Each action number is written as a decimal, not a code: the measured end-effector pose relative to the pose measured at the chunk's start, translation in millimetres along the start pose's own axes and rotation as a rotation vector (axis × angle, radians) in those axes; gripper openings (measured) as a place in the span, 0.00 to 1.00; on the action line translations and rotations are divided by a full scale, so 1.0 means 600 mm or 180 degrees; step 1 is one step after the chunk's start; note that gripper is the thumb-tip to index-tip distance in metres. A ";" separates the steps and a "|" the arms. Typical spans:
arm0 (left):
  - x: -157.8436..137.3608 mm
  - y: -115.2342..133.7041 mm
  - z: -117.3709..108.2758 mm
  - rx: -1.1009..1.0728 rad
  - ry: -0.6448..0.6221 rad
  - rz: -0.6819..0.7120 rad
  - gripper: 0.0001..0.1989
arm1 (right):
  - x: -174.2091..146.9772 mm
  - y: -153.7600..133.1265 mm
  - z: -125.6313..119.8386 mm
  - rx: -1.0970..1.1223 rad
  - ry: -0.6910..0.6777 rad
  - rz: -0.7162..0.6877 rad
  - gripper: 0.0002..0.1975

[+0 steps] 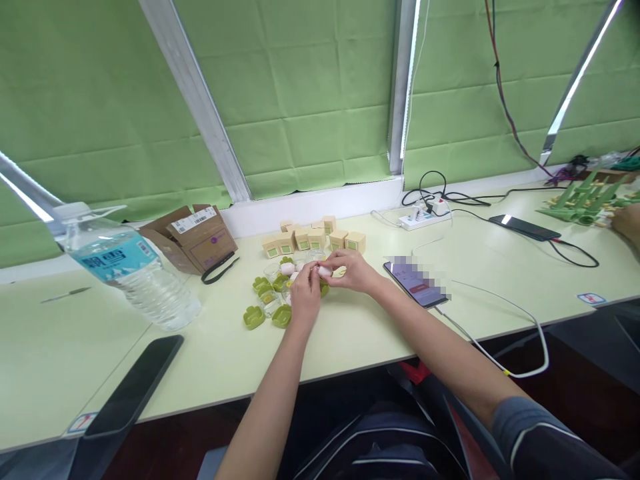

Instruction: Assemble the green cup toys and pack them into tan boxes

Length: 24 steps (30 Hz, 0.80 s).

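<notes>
A: Quick, where was the white piece (325, 272)?

B: From my remote seat, I had it up at the fingertips, among the green dishes (253, 318). The right hand (354, 270) was nearer, thumb and finger pinching it from its right side.

A: And the left hand (306, 292)?

B: Fingertips drawn narrow at the piece's left end; I couldn't tell if they gripped it too.

A: Long axis?

B: Roughly sideways, hand to hand (tiny and part covered, so don't quote me).

A: Counts, fast.

B: One piece held, at least two more just past the left hand. Dishes: at least five. Clear cups (271, 306): three or more, half hidden. Boxes (355, 241): about nine, overlapping at the back. One carton (207, 241), one bottle (133, 280). I logged a lit phone (407, 275), a dark phone (524, 227) and a black slab (136, 377) at the table's (360, 347) near left.

A: Anyone else?

B: Another person's hand (627, 223), far right, beside green parts (583, 203).
</notes>
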<state>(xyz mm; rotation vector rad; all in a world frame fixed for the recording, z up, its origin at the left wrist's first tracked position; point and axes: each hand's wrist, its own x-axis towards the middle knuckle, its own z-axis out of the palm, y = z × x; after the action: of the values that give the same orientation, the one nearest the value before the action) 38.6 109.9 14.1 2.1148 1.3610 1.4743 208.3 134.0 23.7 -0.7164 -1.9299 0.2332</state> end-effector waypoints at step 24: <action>0.002 -0.004 0.002 -0.0318 0.0003 -0.0102 0.16 | -0.004 0.008 -0.001 -0.0041 0.0129 -0.0260 0.14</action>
<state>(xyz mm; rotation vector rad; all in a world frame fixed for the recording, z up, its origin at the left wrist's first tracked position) 38.1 112.4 12.8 2.0224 1.2871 1.4983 211.1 136.5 19.8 -0.6445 -1.9190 0.1548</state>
